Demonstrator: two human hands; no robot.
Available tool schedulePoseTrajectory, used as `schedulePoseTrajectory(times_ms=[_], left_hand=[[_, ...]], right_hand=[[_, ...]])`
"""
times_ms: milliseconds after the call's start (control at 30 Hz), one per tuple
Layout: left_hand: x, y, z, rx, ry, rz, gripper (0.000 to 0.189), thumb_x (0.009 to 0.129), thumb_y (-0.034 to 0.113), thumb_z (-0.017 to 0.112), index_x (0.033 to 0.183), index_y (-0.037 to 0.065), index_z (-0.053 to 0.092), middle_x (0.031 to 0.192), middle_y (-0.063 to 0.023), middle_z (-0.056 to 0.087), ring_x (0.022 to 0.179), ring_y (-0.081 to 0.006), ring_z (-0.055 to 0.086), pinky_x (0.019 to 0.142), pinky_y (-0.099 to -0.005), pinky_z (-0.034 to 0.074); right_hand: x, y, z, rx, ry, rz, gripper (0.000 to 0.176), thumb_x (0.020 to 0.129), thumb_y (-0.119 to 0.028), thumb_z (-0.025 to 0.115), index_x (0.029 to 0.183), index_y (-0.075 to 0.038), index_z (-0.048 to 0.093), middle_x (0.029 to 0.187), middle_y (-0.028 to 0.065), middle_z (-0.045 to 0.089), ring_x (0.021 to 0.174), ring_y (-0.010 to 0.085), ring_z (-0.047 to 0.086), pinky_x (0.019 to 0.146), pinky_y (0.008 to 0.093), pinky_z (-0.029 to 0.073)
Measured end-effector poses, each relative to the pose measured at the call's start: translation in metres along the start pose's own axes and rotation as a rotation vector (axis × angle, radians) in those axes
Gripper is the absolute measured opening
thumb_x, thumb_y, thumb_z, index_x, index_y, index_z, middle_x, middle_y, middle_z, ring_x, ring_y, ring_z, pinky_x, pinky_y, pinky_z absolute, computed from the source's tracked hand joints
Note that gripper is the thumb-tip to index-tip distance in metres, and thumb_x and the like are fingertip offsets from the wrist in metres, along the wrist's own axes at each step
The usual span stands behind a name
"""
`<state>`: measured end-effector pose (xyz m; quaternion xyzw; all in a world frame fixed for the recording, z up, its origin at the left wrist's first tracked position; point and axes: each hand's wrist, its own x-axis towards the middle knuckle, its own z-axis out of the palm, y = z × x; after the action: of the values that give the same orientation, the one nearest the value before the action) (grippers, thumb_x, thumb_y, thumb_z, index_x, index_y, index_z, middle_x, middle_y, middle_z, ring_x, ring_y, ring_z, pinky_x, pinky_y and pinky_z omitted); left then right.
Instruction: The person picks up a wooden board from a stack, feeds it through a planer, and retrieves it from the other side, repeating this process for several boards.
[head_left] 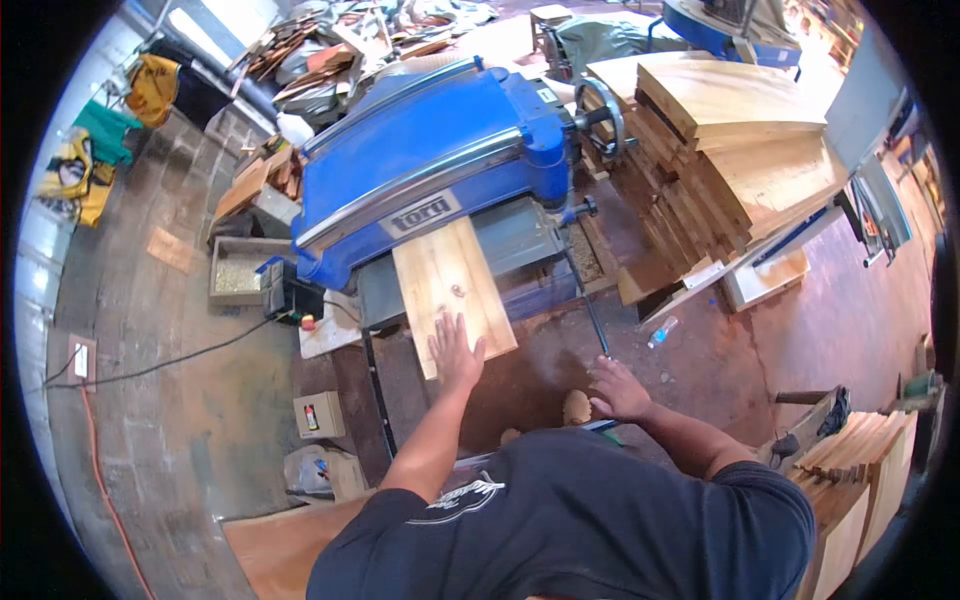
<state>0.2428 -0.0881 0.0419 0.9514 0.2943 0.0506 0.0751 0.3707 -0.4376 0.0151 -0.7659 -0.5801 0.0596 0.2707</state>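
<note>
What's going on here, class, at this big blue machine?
The person's left hand lies flat on a pale wooden board, whose far end is under the blue machine. The right hand is near the end of a dark bar; whether it grips it isn't clear. More boards are stacked beyond, to the right.

Forward reach blocked by blue machine (430, 145); right side walled by stacked boards (755, 185), gap between narrowed by handwheel (600, 118). Left floor (170, 300) crossed by black cable (190, 366), machine's left corner crowded by switch box (288, 290). Downward passage left open between pale plank (458, 285) and right rail (588, 303); narrower one left beside left rail (378, 395). Bottle (662, 332) seen beyond right rail.
</note>
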Motion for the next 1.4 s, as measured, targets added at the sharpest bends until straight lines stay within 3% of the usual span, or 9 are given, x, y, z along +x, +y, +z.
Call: schedulePoseTrajectory(times_ms=[200, 467, 667, 867, 967, 1067, 1167, 1367, 1400], left_hand=[[0.017, 0.002, -0.001, 0.078, 0.060, 0.022, 0.067, 0.090, 0.043, 0.050, 0.144, 0.008, 0.031, 0.150, -0.0212, 0.027, 0.139, -0.0377, 0.024, 0.112, -0.0540, 0.015], [0.038, -0.008, 0.005, 0.093, 0.059, 0.058, 0.067, 0.091, 0.043, 0.050, 0.144, 0.009, 0.030, 0.149, -0.0219, 0.028, 0.139, -0.0382, 0.024, 0.112, -0.0550, 0.015], [0.058, -0.017, 0.012, 0.113, 0.030, 0.055, 0.067, 0.092, 0.043, 0.049, 0.146, 0.009, 0.028, 0.150, -0.0213, 0.026, 0.140, -0.0379, 0.021, 0.112, -0.0552, 0.014], [0.080, -0.027, 0.009, 0.125, -0.082, 0.047, 0.070, 0.093, 0.045, 0.047, 0.149, 0.011, 0.019, 0.153, -0.0213, 0.018, 0.141, -0.0384, 0.017, 0.111, -0.0565, 0.014], [0.093, -0.032, 0.000, 0.123, -0.219, 0.046, 0.073, 0.094, 0.047, 0.046, 0.150, 0.013, 0.014, 0.152, -0.0263, 0.014, 0.141, -0.0432, 0.013, 0.110, -0.0580, 0.016], [0.109, -0.024, -0.025, 0.285, -0.499, 0.226, 0.077, 0.092, 0.050, 0.048, 0.151, 0.016, 0.011, 0.149, -0.0353, 0.009, 0.138, -0.0525, 0.012, 0.110, -0.0546, 0.021], [0.104, -0.019, -0.034, 0.231, -0.603, 0.337, 0.080, 0.091, 0.051, 0.051, 0.151, 0.016, 0.011, 0.149, -0.0347, 0.009, 0.137, -0.0528, 0.015, 0.110, -0.0533, 0.023], [0.078, 0.019, -0.034, 0.264, -0.486, 0.334, 0.085, 0.087, 0.053, 0.055, 0.151, 0.016, 0.012, 0.152, -0.0296, 0.009, 0.137, -0.0514, 0.017, 0.108, -0.0534, 0.029], [0.073, 0.032, -0.040, 0.246, -0.469, 0.306, 0.080, 0.087, 0.053, 0.056, 0.148, 0.014, 0.023, 0.153, -0.0275, 0.009, 0.138, -0.0500, 0.016, 0.108, -0.0536, 0.030]], right_hand=[[-0.004, 0.013, 0.010, 0.008, -0.066, 0.041, 0.021, 0.082, -0.023, 0.060, 0.098, -0.011, 0.065, 0.122, 0.0083, 0.057, 0.134, 0.0320, 0.034, 0.107, 0.0540, 0.030], [-0.004, 0.007, 0.004, 0.114, -0.067, 0.107, 0.020, 0.078, -0.018, 0.062, 0.097, -0.010, 0.064, 0.121, 0.0052, 0.060, 0.134, 0.0322, 0.035, 0.107, 0.0528, 0.030], [-0.006, 0.010, 0.004, 0.106, -0.077, 0.089, 0.018, 0.083, -0.022, 0.059, 0.098, -0.014, 0.064, 0.122, 0.0030, 0.059, 0.136, 0.0294, 0.031, 0.109, 0.0537, 0.026], [-0.009, 0.012, 0.009, 0.134, -0.056, 0.105, 0.017, 0.085, -0.022, 0.057, 0.098, -0.014, 0.064, 0.124, 0.0029, 0.058, 0.138, 0.0275, 0.029, 0.111, 0.0531, 0.024], [-0.011, 0.011, 0.011, 0.152, -0.082, 0.109, 0.018, 0.086, -0.023, 0.057, 0.100, -0.014, 0.064, 0.126, 0.0028, 0.057, 0.139, 0.0272, 0.028, 0.111, 0.0532, 0.024], [-0.009, 0.012, 0.009, 0.126, -0.049, 0.093, 0.019, 0.086, -0.024, 0.058, 0.100, -0.014, 0.063, 0.126, 0.0028, 0.056, 0.139, 0.0272, 0.027, 0.110, 0.0534, 0.024], [-0.009, 0.010, 0.006, 0.129, -0.095, 0.104, 0.018, 0.086, -0.025, 0.058, 0.100, -0.014, 0.063, 0.126, 0.0028, 0.056, 0.139, 0.0270, 0.027, 0.110, 0.0537, 0.025], [-0.011, 0.012, 0.012, 0.169, -0.039, 0.090, 0.017, 0.087, -0.026, 0.058, 0.097, -0.014, 0.062, 0.124, 0.0033, 0.056, 0.138, 0.0275, 0.027, 0.109, 0.0550, 0.024], [-0.011, 0.013, 0.013, 0.163, -0.037, 0.087, 0.016, 0.087, -0.026, 0.058, 0.097, -0.014, 0.062, 0.124, 0.0031, 0.056, 0.138, 0.0275, 0.027, 0.109, 0.0551, 0.024]])
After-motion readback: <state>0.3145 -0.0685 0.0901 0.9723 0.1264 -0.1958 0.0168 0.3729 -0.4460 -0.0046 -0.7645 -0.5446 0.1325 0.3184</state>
